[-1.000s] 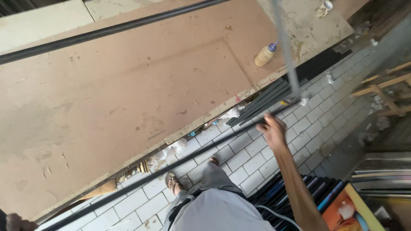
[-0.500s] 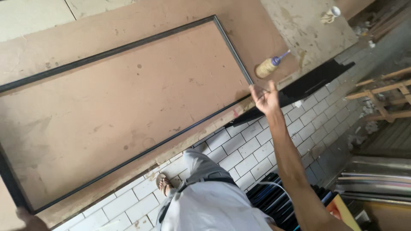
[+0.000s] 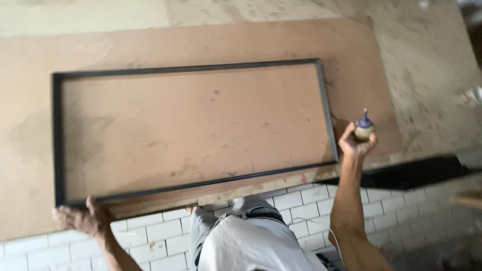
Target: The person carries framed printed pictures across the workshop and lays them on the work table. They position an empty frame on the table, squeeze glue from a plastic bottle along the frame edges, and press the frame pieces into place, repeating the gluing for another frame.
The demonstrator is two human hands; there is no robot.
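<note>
Now the black rectangular frame [image 3: 193, 131] is lying flat on the brown board [image 3: 201, 45], its near rail along the board's front edge. Thin and probably stiff metal, it looks light but awkward; opposite corners seem the surest hold. The left hand [image 3: 83, 218] is curling its fingers at the frame's near-left corner. Right of the frame, the right hand [image 3: 357, 143] is wrapping its fingers around a small purple-capped bottle [image 3: 364, 125].

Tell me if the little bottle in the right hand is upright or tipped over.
Upright. The bottle sits in the right hand with its pointed purple cap straight up, beside the black frame lying flat on the brown board.
</note>
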